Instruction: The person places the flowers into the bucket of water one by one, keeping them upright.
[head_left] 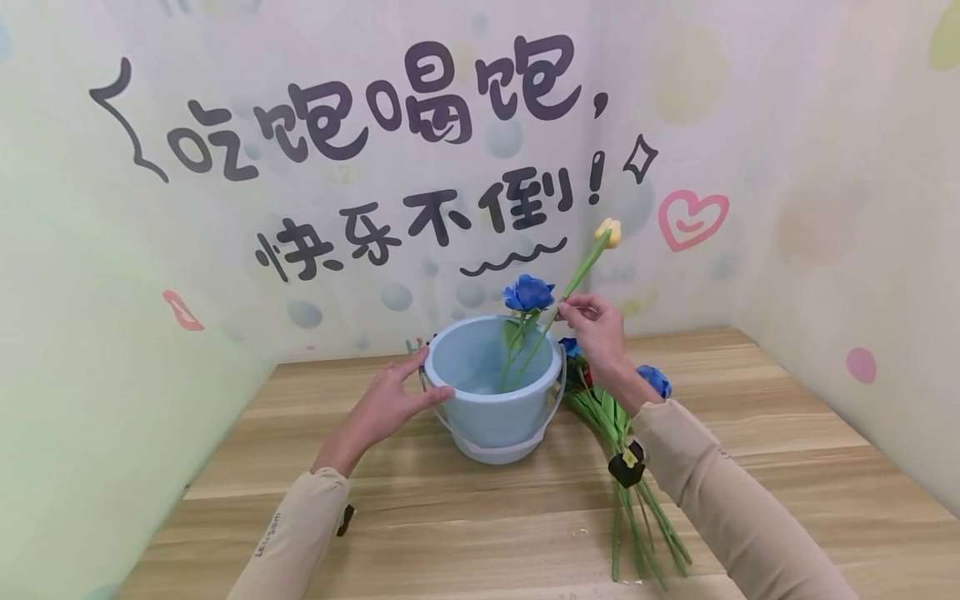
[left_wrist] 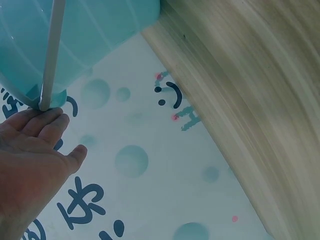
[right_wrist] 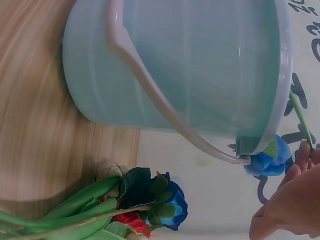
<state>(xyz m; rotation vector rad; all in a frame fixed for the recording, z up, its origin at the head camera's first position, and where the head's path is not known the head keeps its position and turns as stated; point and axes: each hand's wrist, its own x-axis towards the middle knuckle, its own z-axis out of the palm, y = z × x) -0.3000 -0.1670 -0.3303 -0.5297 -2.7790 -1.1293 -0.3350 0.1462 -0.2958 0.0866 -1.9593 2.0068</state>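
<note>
A light blue bucket (head_left: 498,417) stands upright on the wooden table, its pale carrying handle hanging down in front. My left hand (head_left: 386,404) holds its left side at the rim, thumb toward the front; in the left wrist view the fingers (left_wrist: 52,120) are at the handle's joint. Between thumb and fingers, my right hand (head_left: 600,333) pinches the green stem of a yellow tulip (head_left: 609,233) above the bucket's right rim. The tulip leans up to the right, its lower stem inside the bucket. A blue flower (head_left: 528,293) stands inside, its bloom above the rim.
Right of the bucket lies a bunch of artificial flowers (head_left: 600,412) with blue and red blooms, stems (head_left: 637,533) toward the front edge. A small black object (head_left: 627,467) overlaps these stems, below my right forearm. Behind the table rises a printed wall (head_left: 360,317).
</note>
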